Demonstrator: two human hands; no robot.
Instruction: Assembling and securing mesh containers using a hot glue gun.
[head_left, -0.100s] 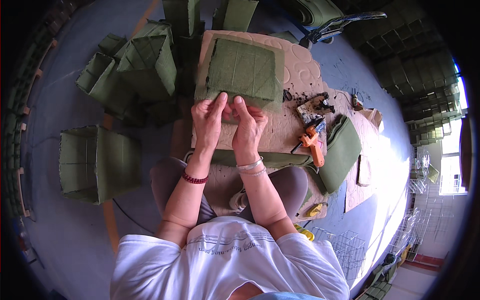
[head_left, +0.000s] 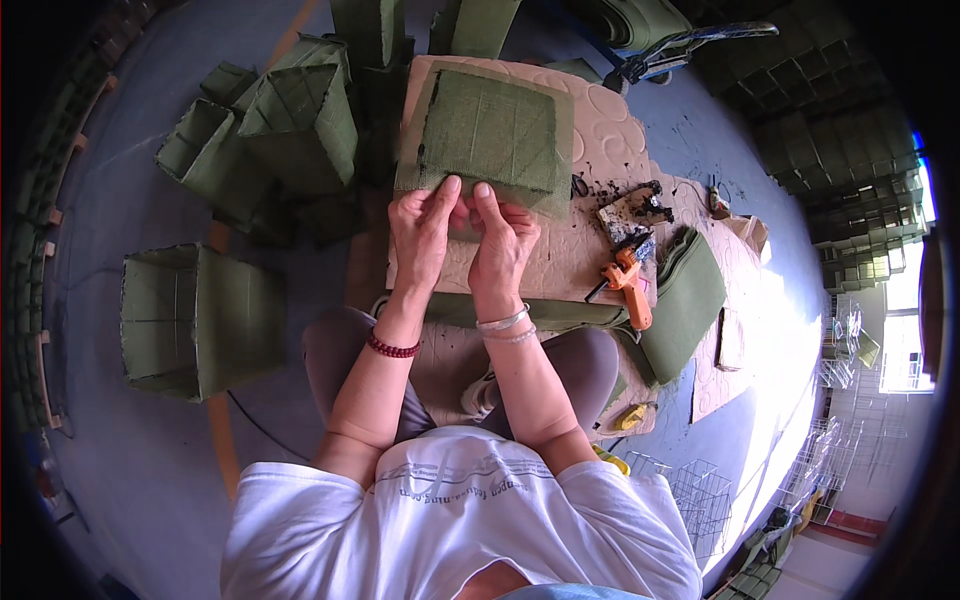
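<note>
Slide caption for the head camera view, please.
Left hand and right hand pinch the near edge of a green mesh panel over a tan surface, an orange glue gun at right.

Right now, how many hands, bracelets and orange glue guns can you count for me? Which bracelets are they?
Hands: 2, the left hand and right hand, both pinching the green mesh
Bracelets: 3, a dark red beaded one, a silver one and a pale beaded one
Orange glue guns: 1
Total: 6

Stacked green boxes (head_left: 800,130) (plus wire frames (head_left: 700,495)) mark this as a workshop.
</note>
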